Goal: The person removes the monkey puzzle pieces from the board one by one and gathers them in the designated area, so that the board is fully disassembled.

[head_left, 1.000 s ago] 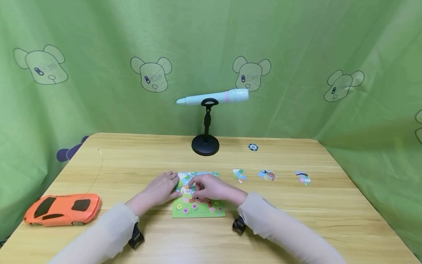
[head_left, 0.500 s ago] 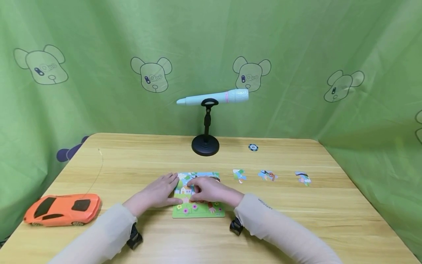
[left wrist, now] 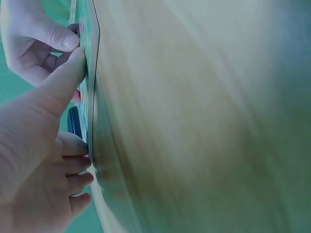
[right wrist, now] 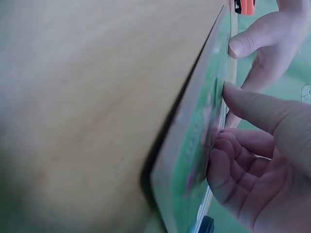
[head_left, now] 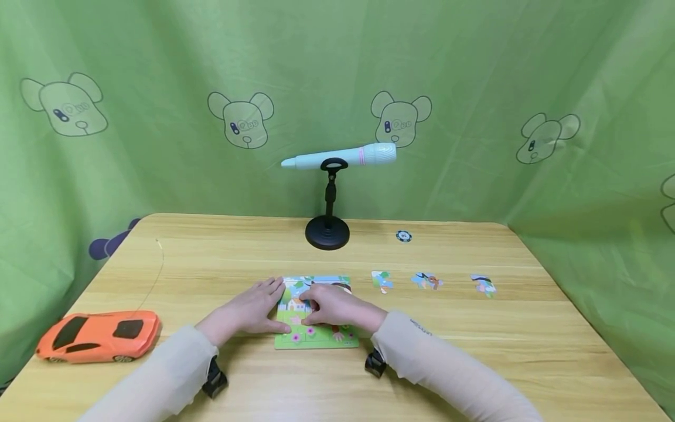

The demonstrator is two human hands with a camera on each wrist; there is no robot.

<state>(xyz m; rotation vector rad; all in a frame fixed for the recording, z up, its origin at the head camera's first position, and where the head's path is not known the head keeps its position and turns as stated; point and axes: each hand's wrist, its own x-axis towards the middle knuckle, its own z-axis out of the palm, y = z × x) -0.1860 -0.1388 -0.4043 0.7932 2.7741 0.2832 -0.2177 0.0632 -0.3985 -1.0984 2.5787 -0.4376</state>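
A picture puzzle [head_left: 327, 341] in a green-edged board lies on the table, with a house, fence and flowers on it. My left hand [head_left: 252, 308] rests at its left edge, fingers fairly straight and thumb lying over the lower left part. Over the middle is my right hand [head_left: 334, 305], its thumb and curled fingers bending down to the puzzle around a puzzle piece that the hand mostly hides. In the right wrist view the right thumb [right wrist: 257, 107] and fingertips bear on the picture surface. The left thumb [left wrist: 68, 77] touches the board close to the right hand in the left wrist view.
Three loose puzzle pieces [head_left: 427, 280] lie in a row right of the board. Behind stand a black microphone stand [head_left: 328, 231] with a pale blue microphone [head_left: 343, 156], and a poker chip [head_left: 404, 236]. An orange toy car [head_left: 100, 336] sits at left. A green curtain [head_left: 327, 70] hangs behind.
My right hand has shifted slightly left and down over the puzzle, thumb drawing lower. The left thumb has slid a little down the board. The loose pieces have stayed put.
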